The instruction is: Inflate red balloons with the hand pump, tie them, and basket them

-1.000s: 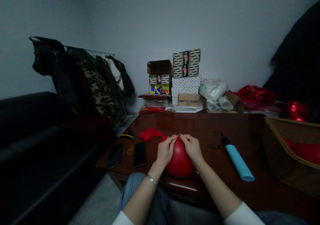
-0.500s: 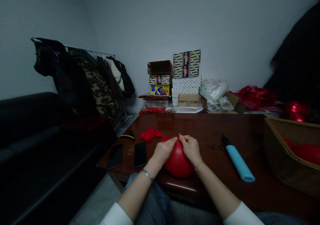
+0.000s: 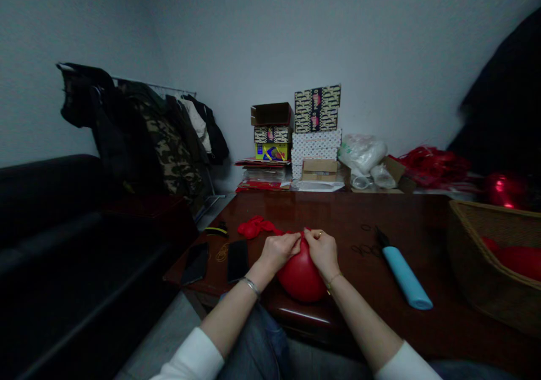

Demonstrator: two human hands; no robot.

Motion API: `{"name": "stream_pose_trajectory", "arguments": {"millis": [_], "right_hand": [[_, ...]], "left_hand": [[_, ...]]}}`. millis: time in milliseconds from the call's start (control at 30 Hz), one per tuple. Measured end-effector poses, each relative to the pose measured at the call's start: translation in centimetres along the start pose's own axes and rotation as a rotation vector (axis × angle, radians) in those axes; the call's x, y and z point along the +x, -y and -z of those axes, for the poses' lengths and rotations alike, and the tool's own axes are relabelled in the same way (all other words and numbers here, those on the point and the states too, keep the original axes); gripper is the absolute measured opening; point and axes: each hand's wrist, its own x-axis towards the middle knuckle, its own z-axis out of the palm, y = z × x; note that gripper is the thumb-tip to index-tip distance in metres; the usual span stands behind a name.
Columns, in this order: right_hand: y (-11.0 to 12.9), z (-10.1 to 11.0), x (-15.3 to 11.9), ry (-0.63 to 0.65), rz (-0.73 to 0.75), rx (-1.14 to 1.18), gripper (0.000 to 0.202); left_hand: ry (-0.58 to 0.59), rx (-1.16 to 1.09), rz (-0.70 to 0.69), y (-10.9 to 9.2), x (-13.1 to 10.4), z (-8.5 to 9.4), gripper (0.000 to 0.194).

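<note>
Red balloon [image 3: 302,278], inflated, situated between and below the two hands at the near edge of a dark brown table [image 3: 338,211], its neck uppermost. Far to the left of the hands, a black sofa [image 3: 54,256]; beyond it, hung garments [image 3: 173,166], one in camouflage print. On the table, well left of the hands, a dark phone [image 3: 195,263], with a black-and-yellow object [image 3: 217,231] behind it; then a loose yellow cord [image 3: 222,252] and, nearer the hands, a second phone [image 3: 237,260]. Behind and left of the hands, a limp red piece [image 3: 251,229] extends toward the left fingers; whether it joins the balloon cannot be told. The left hand [image 3: 278,252], a silver bracelet [image 3: 252,286] at its wrist, is curled with its fingertips gathered at the balloon's neck. Stacked boxes [image 3: 316,109] stand beyond the hands, against the wall. The right hand [image 3: 323,253], wearing a ring [image 3: 320,233] and a thin bracelet [image 3: 333,281], pinches the neck from the other side; the fingertips of the two hands nearly meet. To the right of the hands, thin black loops [image 3: 366,250], followed by a light-blue pump [image 3: 407,278] lying with its black nozzle pointing away. Farthest right on the table, a wicker basket [image 3: 473,267] contains further red balloons [image 3: 522,261].
</note>
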Motion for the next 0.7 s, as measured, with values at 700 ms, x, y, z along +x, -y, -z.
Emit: {"name": "stream_pose_trajectory", "arguments": {"millis": [700], "right_hand": [[-0.5,0.4,-0.1,0.003,0.021,0.053,0.042]], "left_hand": [[0.137,0.214,-0.029,-0.9,0.1,0.9,0.029]]}}
